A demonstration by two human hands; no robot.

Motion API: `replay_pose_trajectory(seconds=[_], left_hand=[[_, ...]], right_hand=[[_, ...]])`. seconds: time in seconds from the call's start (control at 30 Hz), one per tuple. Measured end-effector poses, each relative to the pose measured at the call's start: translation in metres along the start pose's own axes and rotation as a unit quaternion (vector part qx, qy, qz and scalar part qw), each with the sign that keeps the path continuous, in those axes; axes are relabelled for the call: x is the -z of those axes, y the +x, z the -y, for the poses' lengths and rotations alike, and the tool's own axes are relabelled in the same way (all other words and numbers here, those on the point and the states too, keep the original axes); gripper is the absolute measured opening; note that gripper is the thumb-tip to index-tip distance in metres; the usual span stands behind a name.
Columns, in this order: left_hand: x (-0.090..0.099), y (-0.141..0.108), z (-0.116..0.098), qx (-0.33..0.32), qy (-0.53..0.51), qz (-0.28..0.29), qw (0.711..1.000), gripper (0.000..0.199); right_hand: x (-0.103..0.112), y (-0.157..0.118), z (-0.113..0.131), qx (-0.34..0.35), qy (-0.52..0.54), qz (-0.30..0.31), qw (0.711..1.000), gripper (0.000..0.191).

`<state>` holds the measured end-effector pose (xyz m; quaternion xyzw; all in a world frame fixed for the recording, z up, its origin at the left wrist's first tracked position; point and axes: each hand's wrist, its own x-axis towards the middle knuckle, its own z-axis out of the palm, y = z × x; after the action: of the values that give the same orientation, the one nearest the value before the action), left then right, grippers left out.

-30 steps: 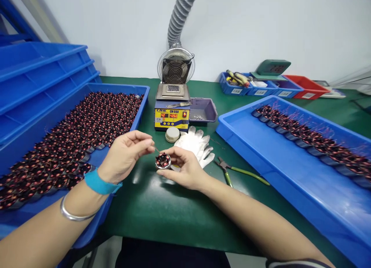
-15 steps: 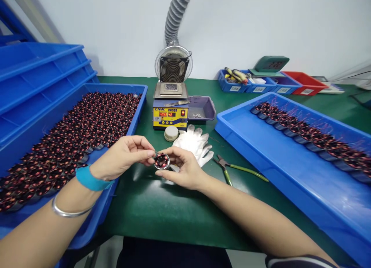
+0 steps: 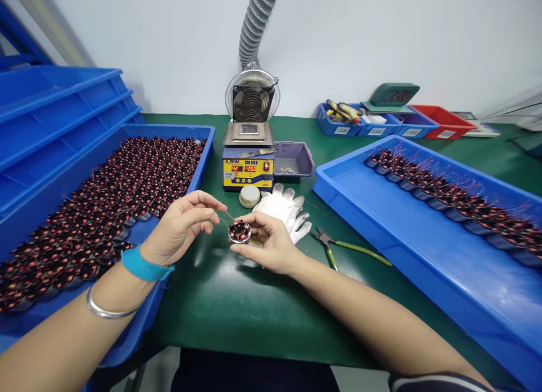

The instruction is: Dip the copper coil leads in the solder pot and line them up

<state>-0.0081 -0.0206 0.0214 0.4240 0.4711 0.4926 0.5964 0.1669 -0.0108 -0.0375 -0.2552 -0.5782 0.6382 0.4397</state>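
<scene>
My right hand [image 3: 273, 242] grips a small motor stator [image 3: 239, 232], a ring with copper windings, black insulation and a silvery rim. Thumb below and fingers above pinch it over the green table. Thin wire leads [image 3: 227, 216] stick out of the stator towards the upper left. Beside them is my left hand [image 3: 182, 222], its thumb and fingers apart. The left index fingertip is close to the leads; whether it touches them I cannot tell. Behind the right hand lie white gloves [image 3: 279, 205], and to its right green-handled cutting pliers [image 3: 332, 245].
At left, a blue tray [image 3: 207, 155] is packed with stators; another blue tray [image 3: 423, 239] at right holds rows of them. A yellow-and-blue solder pot [image 3: 248, 171], a round tin [image 3: 249, 196] and a purple bin [image 3: 312, 165] stand ahead. Small parts bins [image 3: 410, 131] line the back.
My left thumb and fingers have parted from the wire leads, and the hand has opened slightly. The stator has tilted a little in my right hand, which stays closed around it.
</scene>
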Motion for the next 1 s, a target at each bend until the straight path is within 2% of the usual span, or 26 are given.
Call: replay_pose_trajectory(seconds=[0.17,0.33,0.5,0.77,1.0], left_hand=[[0.0032,0.0009,0.0006,0.011,0.098,0.083,0.992,0.014],[0.0058,0.0006,0.0021,-0.002,0.102,0.081,0.991,0.017],[0.0058,-0.0001,-0.0007,0.004,0.088,0.113,0.99,0.024],[0.0031,-0.0002,0.0018,0.015,0.108,0.088,0.99,0.013],[0.005,0.0002,0.0019,0.012,0.108,0.079,0.991,0.013]], right_hand=[[-0.0007,-0.0012,0.0012,0.007,-0.023,0.015,1.0,0.042],[-0.0003,-0.0012,0.0026,0.0,-0.023,0.024,0.999,0.041],[-0.0003,-0.001,0.0014,-0.02,0.021,0.042,0.999,0.038],[0.0002,-0.0016,0.0015,-0.035,0.019,0.048,0.998,0.04],[0.0007,-0.0001,0.0023,-0.042,-0.001,0.043,0.998,0.037]])
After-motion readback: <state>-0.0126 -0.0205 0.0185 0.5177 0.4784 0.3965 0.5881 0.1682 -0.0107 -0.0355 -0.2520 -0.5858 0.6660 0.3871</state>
